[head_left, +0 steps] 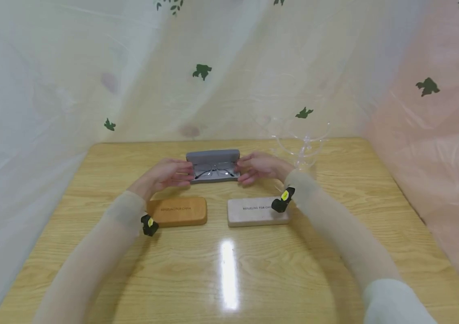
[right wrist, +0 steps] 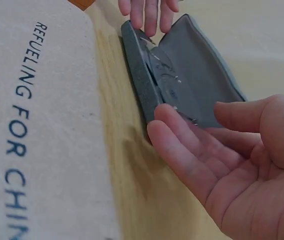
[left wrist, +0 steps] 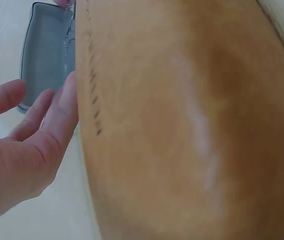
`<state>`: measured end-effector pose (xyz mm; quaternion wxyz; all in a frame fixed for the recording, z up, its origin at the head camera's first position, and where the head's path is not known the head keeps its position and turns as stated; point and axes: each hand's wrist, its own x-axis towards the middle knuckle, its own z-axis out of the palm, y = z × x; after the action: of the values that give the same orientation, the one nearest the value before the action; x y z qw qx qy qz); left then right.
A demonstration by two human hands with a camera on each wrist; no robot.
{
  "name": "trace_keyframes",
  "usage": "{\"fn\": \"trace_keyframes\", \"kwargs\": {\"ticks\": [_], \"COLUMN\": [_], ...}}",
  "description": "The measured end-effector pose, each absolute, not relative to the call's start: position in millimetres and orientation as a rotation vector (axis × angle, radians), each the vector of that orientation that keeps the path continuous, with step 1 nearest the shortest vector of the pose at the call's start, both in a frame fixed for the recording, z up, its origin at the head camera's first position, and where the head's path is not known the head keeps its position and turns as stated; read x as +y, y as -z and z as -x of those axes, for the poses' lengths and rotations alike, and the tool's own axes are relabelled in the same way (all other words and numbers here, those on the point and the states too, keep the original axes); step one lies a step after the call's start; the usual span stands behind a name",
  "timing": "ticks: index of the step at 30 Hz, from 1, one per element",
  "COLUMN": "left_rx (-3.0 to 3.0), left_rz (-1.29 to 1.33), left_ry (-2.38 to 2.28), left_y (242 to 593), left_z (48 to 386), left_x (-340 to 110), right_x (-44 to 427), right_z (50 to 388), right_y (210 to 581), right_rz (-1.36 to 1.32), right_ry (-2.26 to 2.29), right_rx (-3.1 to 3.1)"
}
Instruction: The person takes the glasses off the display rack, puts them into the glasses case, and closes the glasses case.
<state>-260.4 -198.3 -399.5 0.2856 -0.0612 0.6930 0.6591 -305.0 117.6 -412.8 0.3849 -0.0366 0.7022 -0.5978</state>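
Note:
A grey glasses case (head_left: 213, 156) lies with its lid raised at the back middle of the table. Inside it rests a pair of thin-framed glasses (head_left: 214, 170), temples toward the front. My left hand (head_left: 169, 173) is at the case's left end, fingers extended along it. At the opposite end is my right hand (head_left: 258, 166), with its fingers fairly straight and the thumb apart, as the right wrist view shows. Whether the fingertips touch the case is hard to tell. In the left wrist view, an orange-brown case (left wrist: 182, 125) hides part of the grey case (left wrist: 44, 60).
Nearer on the table (head_left: 173, 270) lie the closed orange-brown case (head_left: 178, 218) and a closed pale case (head_left: 254, 218), both lettered, below my wrists. A clear plastic stand (head_left: 305, 146) stands behind my right hand. A leaf-patterned sheet (head_left: 233, 103) hangs along the back edge.

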Motion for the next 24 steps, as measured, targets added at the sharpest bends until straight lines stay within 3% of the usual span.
{"fn": "trace_keyframes", "kwargs": {"ticks": [8,24], "left_rx": [1.917,1.871], "left_rz": [0.204,0.234], "left_ry": [-1.714,-1.718], "left_y": [388.7,405.2], "left_z": [264.0,280.7], "left_x": [-205.3,-197.4], "right_x": [125.8,111.2], "right_z": [306.6,315.8], "right_y": [401.1,420.4], "right_rz": [0.0,-0.043], "right_ry": [1.537,1.599], "right_rx": [1.898,1.765]}}
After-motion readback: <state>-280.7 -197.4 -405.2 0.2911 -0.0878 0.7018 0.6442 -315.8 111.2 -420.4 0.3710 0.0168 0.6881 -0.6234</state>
